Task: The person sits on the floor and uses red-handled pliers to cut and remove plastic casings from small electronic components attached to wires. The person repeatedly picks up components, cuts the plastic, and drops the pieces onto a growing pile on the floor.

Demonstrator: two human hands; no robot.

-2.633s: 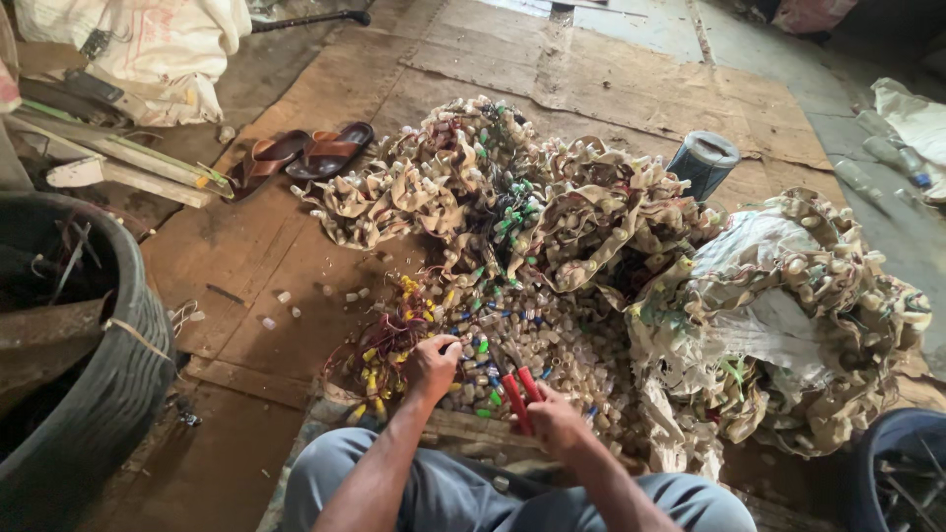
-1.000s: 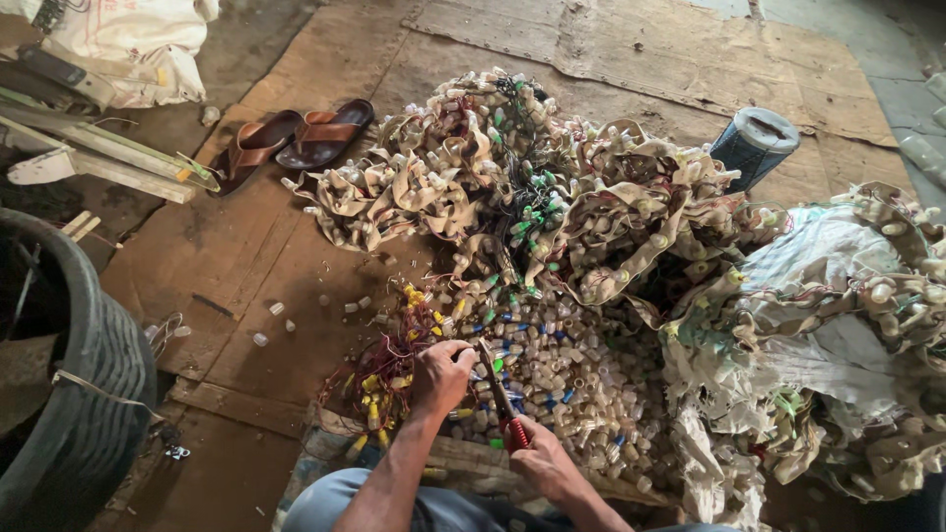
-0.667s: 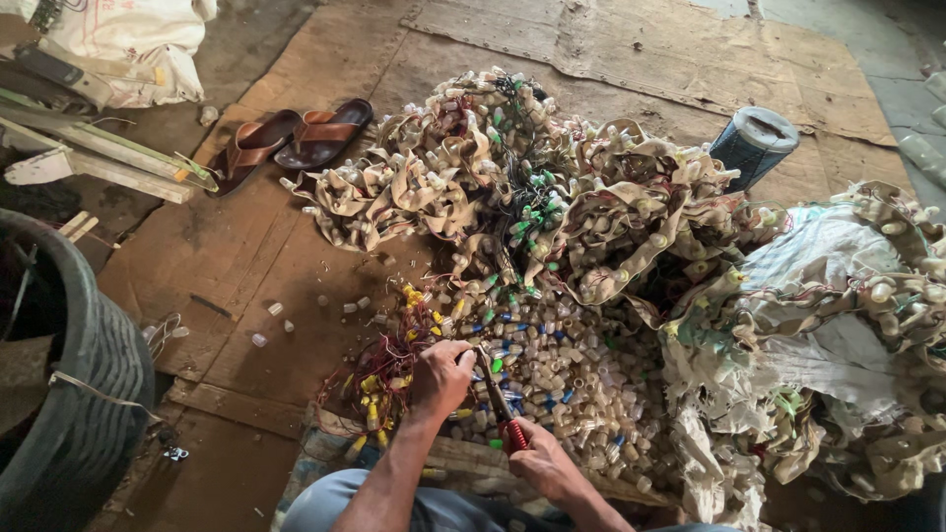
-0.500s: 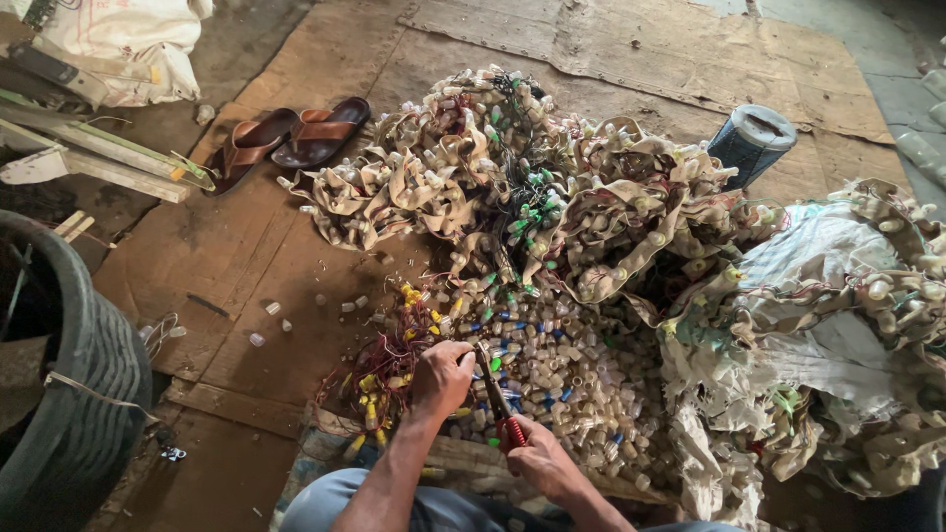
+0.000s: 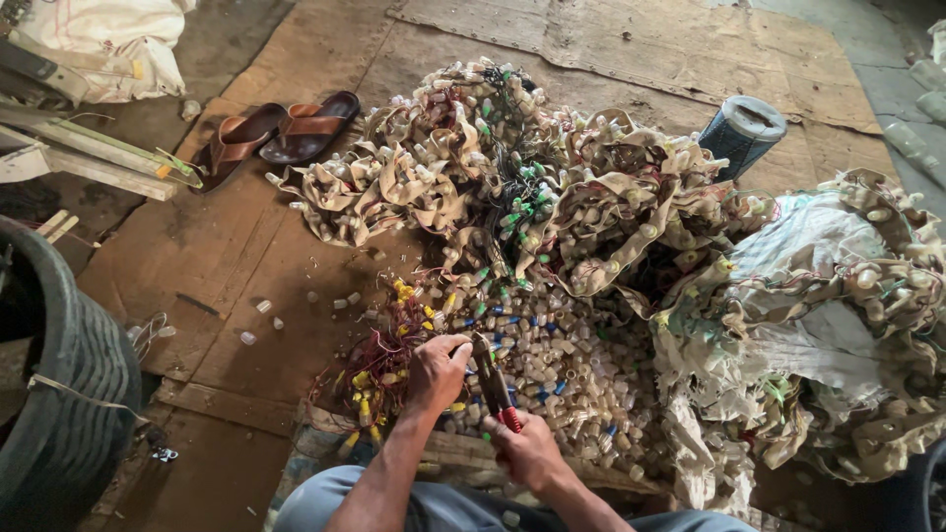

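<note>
- The person's arms and knees are cut off by the bottom edge of the frame; only forearms and hands show.
- What the left hand [image 5: 437, 372] pinches is too small and too covered by its own fingers to make out; it sits at the pliers' nose, low centre of the frame.
- The left fingers are curled in tight, tips pressed together around that small piece.
- The right hand [image 5: 529, 451], bottom centre, is closed in a fist around the red handles of the pliers [image 5: 493, 382]; the handles are mostly hidden in the palm.
- The pliers slant up and left from the fist, their dark jaws meeting the left fingertips.
- Just beyond the hands lies a heap of small capsules [image 5: 572, 355], and behind it tangled tan strips with wires [image 5: 512, 187] fill the middle.
- A black tyre [image 5: 69, 394] is cut off at the left edge; sandals [image 5: 281, 128] lie upper left.
</note>
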